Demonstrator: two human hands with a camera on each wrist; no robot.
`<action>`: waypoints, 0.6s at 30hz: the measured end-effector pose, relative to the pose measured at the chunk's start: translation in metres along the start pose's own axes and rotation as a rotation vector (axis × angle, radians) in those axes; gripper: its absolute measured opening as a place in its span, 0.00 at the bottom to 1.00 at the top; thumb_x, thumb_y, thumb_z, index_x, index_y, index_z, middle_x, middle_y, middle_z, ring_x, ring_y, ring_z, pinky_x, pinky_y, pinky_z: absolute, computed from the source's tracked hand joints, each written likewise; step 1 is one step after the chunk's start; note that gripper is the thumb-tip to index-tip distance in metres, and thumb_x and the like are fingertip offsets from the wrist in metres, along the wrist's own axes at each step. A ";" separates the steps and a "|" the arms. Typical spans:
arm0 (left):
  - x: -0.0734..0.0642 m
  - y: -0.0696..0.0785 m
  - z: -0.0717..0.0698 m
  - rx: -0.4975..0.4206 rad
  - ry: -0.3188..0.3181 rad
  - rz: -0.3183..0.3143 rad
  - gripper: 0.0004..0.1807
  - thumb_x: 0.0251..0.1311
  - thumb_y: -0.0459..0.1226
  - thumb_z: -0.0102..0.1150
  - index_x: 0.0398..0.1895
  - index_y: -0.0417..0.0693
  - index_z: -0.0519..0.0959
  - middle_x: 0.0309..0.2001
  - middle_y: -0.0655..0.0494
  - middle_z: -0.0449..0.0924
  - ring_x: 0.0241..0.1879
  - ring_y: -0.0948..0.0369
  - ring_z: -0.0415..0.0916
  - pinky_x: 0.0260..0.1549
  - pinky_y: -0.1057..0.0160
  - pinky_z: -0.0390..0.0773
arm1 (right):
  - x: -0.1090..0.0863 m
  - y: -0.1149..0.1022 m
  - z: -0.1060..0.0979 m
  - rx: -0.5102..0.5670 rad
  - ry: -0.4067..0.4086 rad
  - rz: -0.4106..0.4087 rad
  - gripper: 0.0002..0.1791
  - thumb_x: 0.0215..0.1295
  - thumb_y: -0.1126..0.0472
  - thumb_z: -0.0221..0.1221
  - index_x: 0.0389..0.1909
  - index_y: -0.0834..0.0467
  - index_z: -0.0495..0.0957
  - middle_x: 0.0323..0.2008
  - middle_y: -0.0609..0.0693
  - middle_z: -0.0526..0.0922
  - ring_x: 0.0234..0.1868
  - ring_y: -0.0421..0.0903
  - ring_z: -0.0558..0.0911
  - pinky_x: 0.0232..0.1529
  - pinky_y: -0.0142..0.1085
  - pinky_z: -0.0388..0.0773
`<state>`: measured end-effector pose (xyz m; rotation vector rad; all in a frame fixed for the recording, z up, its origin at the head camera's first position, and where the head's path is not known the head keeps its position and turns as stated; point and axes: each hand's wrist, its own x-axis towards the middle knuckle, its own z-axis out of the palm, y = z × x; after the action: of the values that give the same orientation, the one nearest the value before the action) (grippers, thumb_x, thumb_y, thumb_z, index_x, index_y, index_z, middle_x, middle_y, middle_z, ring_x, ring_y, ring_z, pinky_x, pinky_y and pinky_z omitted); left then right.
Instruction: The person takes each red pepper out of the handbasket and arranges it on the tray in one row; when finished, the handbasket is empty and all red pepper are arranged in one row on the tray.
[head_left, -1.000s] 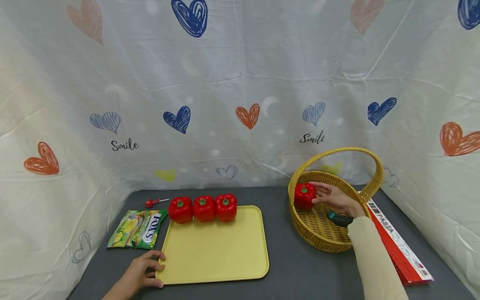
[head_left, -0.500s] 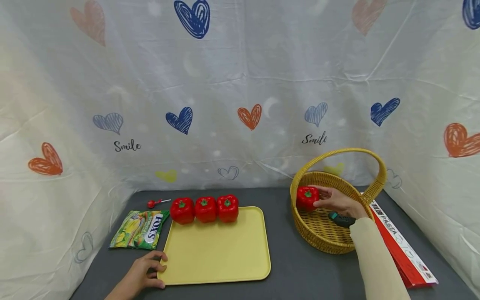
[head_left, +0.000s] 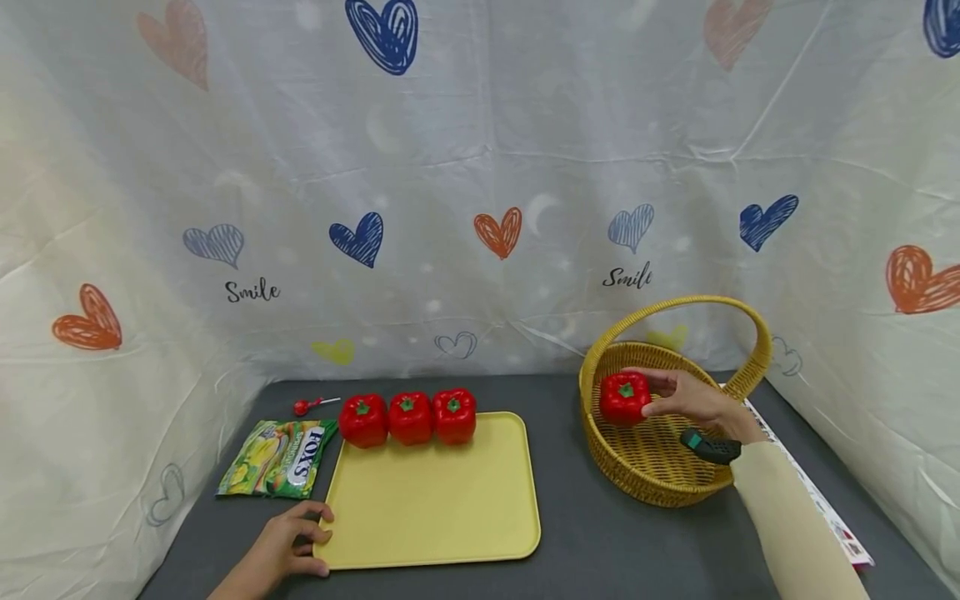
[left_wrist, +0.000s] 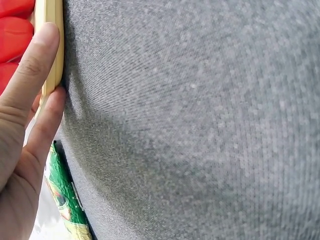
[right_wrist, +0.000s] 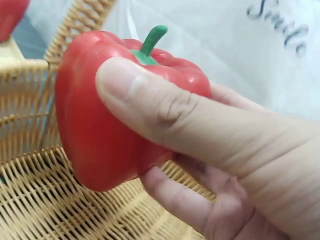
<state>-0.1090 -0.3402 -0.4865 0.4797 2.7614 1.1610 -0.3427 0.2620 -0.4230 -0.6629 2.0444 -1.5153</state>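
Observation:
A red bell pepper with a green stem is in my right hand, within the yellow wicker basket. The right wrist view shows my thumb across the pepper's near side and other fingers behind and below it; whether its base touches the weave I cannot tell. At the near left corner of the yellow tray, my left hand grips the rim, thumb along its near edge. Three more red bell peppers stand in a row at the tray's far left.
A green and yellow FOX'S packet lies left of the tray. Behind it is a small red item with a thin pale stick. The basket's tall handle arches overhead. A pasta box lies partly under the right sleeve.
My right hand has drawn the bell pepper slightly to the right inside the basket, and its forearm has swung right over the pasta box. The left hand stays on the tray.

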 end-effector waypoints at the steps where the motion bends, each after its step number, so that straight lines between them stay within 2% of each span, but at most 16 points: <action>1: 0.000 0.000 0.000 -0.002 0.006 0.006 0.16 0.39 0.46 0.76 0.27 0.46 0.83 0.43 0.46 0.74 0.37 0.74 0.68 0.29 0.69 0.79 | -0.003 -0.005 0.001 -0.016 0.011 -0.008 0.37 0.64 0.67 0.61 0.70 0.66 0.56 0.61 0.58 0.72 0.54 0.36 0.76 0.50 0.39 0.77; 4: 0.000 0.000 0.000 0.001 0.024 0.026 0.16 0.38 0.46 0.76 0.27 0.46 0.83 0.43 0.45 0.74 0.37 0.74 0.68 0.29 0.69 0.79 | -0.011 -0.017 0.004 -0.017 0.020 -0.047 0.35 0.63 0.67 0.61 0.68 0.65 0.58 0.58 0.53 0.75 0.53 0.37 0.77 0.49 0.40 0.78; 9: 0.000 0.000 0.000 0.015 0.020 0.030 0.16 0.39 0.45 0.76 0.27 0.45 0.84 0.43 0.45 0.74 0.37 0.73 0.68 0.29 0.69 0.79 | -0.025 -0.027 0.010 0.066 -0.046 -0.121 0.26 0.65 0.71 0.57 0.63 0.60 0.64 0.54 0.45 0.79 0.54 0.41 0.78 0.48 0.42 0.78; 13: 0.000 0.000 0.000 0.020 0.007 0.010 0.16 0.39 0.46 0.76 0.28 0.45 0.84 0.43 0.45 0.74 0.37 0.73 0.69 0.30 0.69 0.79 | -0.031 -0.030 0.021 0.146 -0.075 -0.163 0.25 0.67 0.72 0.55 0.63 0.56 0.67 0.55 0.46 0.79 0.55 0.44 0.78 0.49 0.43 0.78; 18: 0.000 0.000 0.000 0.031 0.005 -0.003 0.16 0.39 0.46 0.76 0.27 0.46 0.84 0.43 0.46 0.74 0.37 0.73 0.69 0.29 0.69 0.79 | -0.034 -0.035 0.044 0.201 -0.028 -0.212 0.25 0.66 0.72 0.56 0.63 0.56 0.69 0.55 0.46 0.79 0.55 0.44 0.79 0.48 0.41 0.78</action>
<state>-0.1090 -0.3405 -0.4867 0.4755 2.7876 1.1213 -0.2859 0.2436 -0.3970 -0.8359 1.8164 -1.7914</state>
